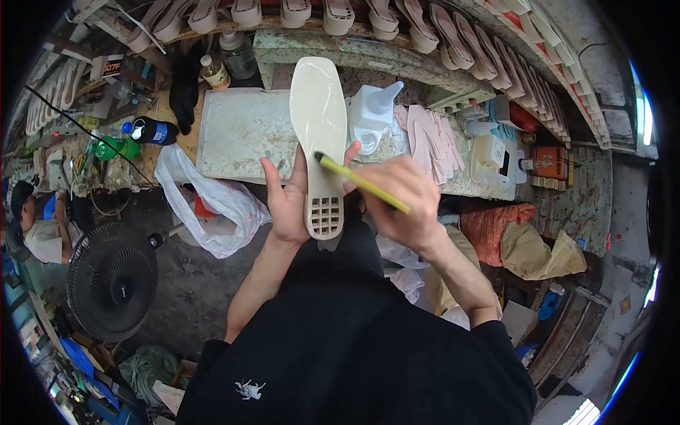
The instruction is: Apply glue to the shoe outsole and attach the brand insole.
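A cream shoe sole (318, 117) with a wet-looking shine on its forepart and a grid of square hollows at the heel rests upright in my left hand (289, 205). That hand supports it from beneath; the thumb sticks out to the left, fingertips show past the right edge, and the rest is hidden behind the sole. In my right hand (405, 202) is a brush (365, 185) with a yellow-green handle. Its dark tip is at the narrow middle of the sole. Just beyond, a white jug (373, 110) with a spout stands on the worktable (237, 131).
Pink strips (430, 142) lie right of the jug. Rows of soles (460, 42) line the shelf above. Bottles (237, 53) stand at the back left, a dark soda bottle (150, 132) nearer. A white plastic bag (212, 212) hangs by the table edge, near a black fan (113, 280). Another person (44, 230) sits far left.
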The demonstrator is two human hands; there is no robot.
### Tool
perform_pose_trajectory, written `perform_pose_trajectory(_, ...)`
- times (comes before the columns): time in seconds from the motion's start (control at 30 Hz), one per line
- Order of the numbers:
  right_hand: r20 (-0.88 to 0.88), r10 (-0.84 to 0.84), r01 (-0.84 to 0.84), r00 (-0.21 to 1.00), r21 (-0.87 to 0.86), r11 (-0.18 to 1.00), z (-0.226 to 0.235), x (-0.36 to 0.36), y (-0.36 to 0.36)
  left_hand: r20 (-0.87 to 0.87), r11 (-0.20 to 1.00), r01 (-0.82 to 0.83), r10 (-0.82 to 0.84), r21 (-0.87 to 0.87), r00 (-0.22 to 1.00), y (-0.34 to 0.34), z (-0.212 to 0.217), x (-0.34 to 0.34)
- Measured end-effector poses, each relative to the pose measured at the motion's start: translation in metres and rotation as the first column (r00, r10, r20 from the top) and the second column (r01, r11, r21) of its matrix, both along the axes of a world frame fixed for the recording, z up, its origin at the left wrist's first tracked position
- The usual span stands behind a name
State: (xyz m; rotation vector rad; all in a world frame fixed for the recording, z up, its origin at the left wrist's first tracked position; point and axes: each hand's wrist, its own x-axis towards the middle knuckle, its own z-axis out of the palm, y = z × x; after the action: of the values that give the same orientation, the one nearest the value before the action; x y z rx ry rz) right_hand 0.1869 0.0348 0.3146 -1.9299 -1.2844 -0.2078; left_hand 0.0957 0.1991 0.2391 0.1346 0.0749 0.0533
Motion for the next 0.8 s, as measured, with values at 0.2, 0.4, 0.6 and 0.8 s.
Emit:
perform_pose_trajectory(0.2, -0.044, 0.164, -0.158, 0.985, 0.113, 0.981, 0.011, -0.02, 0.0, 0.027, 0.997, -0.069, 0.069, -0.022, 0.997, 0.006, 0.005, 0.01)
perform_pose_trajectory(0.4, -0.095, 0.336, -0.331, 0.937, 0.063, 0.942, 0.019, -0.037, 0.002, -0.001, 0.993, -0.115, 0.115, 0.026, 0.993, 0.014, 0.008, 0.018)
perform_pose_trajectory(0.6, 0.007, 0.361, -0.361, 0.933, 0.018, 0.932, 0.014, -0.037, 0.006, -0.006, 0.991, -0.129, 0.129, 0.027, 0.992, 0.02, 0.005, 0.024)
perform_pose_trajectory(0.8, -0.234, 0.164, -0.171, 0.958, -0.007, 0.985, 0.016, -0.03, 0.003, -0.024, 0.975, -0.134, 0.141, 0.175, 0.99, 0.02, -0.001, 0.026)
